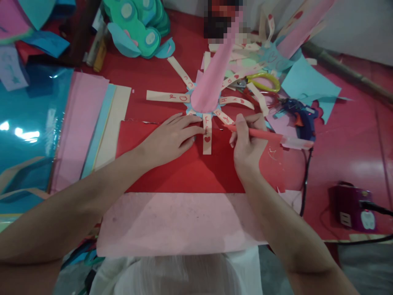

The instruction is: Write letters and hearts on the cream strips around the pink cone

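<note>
A pink paper cone (208,88) stands on a scalloped blue paper base in front of me. Cream paper strips (167,96) with red letters and hearts fan out from that base. My left hand (175,137) lies palm down, fingers spread, with its fingertips at the strip (207,143) that points toward me. In my right hand (248,143) is a red marker pen (265,134), its tip near the strip (224,116) at lower right. Under both hands lies a red paper sheet (184,176) over a pale pink sheet (184,223).
Yellow-handled scissors (267,82) and a blue glue gun (303,119) lie at the right among paper scraps. A purple power box (356,209) with cords sits farther right. Green paper cutouts (138,28) are at the back. Coloured sheets (81,127) and a blue plastic packet (30,135) lie left.
</note>
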Tool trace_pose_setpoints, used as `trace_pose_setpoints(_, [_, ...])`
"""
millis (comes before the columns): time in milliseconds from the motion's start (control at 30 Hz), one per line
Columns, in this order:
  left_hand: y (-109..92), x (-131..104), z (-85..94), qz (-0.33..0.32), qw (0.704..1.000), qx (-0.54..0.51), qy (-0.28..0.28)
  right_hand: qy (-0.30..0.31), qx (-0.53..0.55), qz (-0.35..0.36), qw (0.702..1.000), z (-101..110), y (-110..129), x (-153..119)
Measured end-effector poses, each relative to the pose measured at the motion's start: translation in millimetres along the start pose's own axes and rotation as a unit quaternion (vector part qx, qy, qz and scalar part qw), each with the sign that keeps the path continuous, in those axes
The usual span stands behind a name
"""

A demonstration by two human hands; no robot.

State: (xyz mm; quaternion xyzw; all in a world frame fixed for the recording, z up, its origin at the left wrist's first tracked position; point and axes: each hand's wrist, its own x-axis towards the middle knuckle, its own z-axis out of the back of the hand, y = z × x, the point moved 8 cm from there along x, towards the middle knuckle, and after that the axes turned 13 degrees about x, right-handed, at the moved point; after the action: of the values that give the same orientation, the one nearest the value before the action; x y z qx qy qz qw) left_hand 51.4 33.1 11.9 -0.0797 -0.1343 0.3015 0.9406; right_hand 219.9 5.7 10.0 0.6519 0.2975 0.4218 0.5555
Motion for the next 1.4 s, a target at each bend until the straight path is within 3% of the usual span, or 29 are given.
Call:
trace_pose_setpoints(633, [2.8, 0.3, -2.2, 0.017, 1.000, -0.018, 0.015, -0.003, 0.051, -0.015, 0.999, -2.1, 0.1, 1.7])
trace_pose_setpoints(933, [3.5, 0.8, -2.7, 0.019, 0.999, -0.023, 0.021, 0.146, 0.047, -0.078, 0.985, -27.4, -6.2, -5.5])
trace_pose_setpoints(1400, [2.8, 0.9, -2.4, 0.015, 0.999, -0.022, 0.017, 0.181, -0.004, -0.061, 0.982, -28.0, -11.4, -6.7])
